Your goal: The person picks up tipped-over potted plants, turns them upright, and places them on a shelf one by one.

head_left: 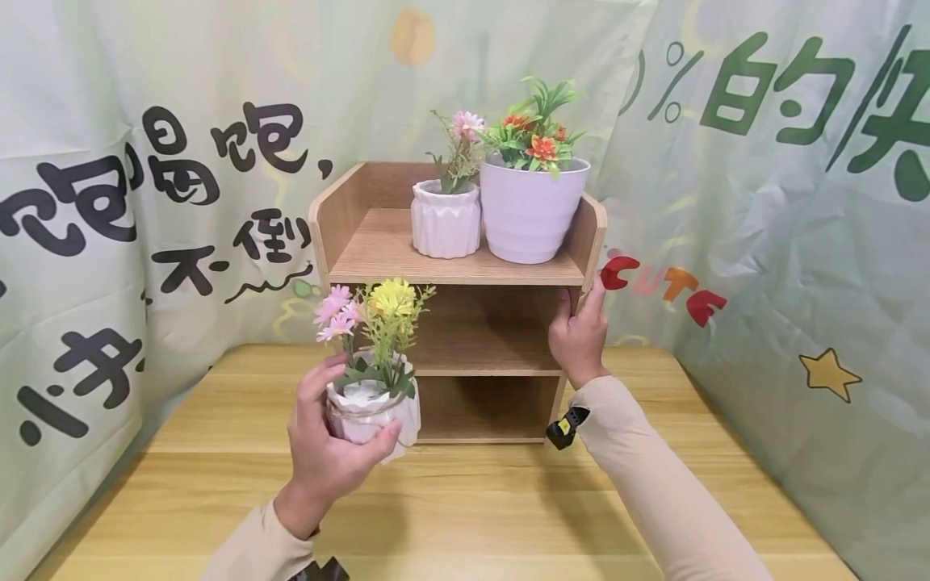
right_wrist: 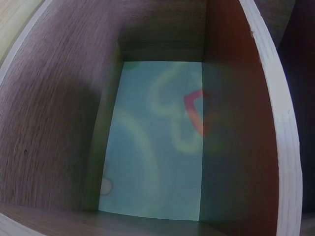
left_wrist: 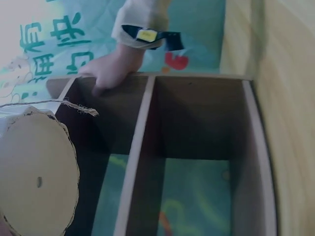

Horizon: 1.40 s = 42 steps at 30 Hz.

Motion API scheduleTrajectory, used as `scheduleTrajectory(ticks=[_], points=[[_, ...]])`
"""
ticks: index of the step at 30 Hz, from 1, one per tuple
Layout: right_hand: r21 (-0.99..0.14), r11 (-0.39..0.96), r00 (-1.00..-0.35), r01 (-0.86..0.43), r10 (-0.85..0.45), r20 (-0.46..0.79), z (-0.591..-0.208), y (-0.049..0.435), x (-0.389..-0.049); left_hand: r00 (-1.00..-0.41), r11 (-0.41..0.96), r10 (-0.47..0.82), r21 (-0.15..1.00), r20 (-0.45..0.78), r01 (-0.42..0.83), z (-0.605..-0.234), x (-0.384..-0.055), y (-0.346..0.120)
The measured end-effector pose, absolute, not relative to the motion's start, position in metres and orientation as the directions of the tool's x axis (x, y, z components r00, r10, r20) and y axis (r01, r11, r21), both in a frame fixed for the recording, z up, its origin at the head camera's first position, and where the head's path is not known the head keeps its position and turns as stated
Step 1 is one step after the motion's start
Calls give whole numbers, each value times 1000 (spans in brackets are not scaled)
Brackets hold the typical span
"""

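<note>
My left hand (head_left: pixel 330 440) grips a small white flowerpot (head_left: pixel 372 413) with twine round it and pink and yellow flowers (head_left: pixel 392 298) in it. The pot is held up in front of the shelf's left part. In the left wrist view the pot's pale underside (left_wrist: pixel 42 172) shows, with a small hole and a loose twine end. My right hand (head_left: pixel 581 335) holds the right side panel of the wooden shelf (head_left: pixel 458 274), thumb on the inner side and fingers outside. The left wrist view also shows this right hand (left_wrist: pixel 110 69) on the panel; the right wrist view does not.
On the top board stand a small white fluted pot (head_left: pixel 446 222) with a pink flower and a larger white pot (head_left: pixel 534 214) with orange flowers. The shelf stands on a wooden table (head_left: pixel 465 508). Printed cloth (head_left: pixel 218 73) hangs behind and at both sides.
</note>
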State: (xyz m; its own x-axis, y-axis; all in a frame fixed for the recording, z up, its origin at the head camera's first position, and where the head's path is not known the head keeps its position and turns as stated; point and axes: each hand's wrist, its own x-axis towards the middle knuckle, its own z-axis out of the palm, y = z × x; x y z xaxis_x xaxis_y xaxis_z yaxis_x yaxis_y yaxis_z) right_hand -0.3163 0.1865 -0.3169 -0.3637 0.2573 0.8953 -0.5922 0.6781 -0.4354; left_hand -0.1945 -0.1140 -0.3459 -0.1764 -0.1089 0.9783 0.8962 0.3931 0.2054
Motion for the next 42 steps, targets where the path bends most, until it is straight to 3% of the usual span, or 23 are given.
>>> scheduleTrajectory(ticks=[12, 23, 42], points=[[-438, 663, -368, -607, 254, 894, -319, 185, -317, -99, 474, -186, 178, 978, 862, -322, -208, -120], [-430, 672, -369, -603, 243, 897, -320, 186, -317, -104, 418, -246, 203, 964, 886, -302, -215, -123], [-441, 659, -379, -609, 246, 892, -319, 186, -316, -109, 441, -278, 228, 954, 868, -285, -223, -124]])
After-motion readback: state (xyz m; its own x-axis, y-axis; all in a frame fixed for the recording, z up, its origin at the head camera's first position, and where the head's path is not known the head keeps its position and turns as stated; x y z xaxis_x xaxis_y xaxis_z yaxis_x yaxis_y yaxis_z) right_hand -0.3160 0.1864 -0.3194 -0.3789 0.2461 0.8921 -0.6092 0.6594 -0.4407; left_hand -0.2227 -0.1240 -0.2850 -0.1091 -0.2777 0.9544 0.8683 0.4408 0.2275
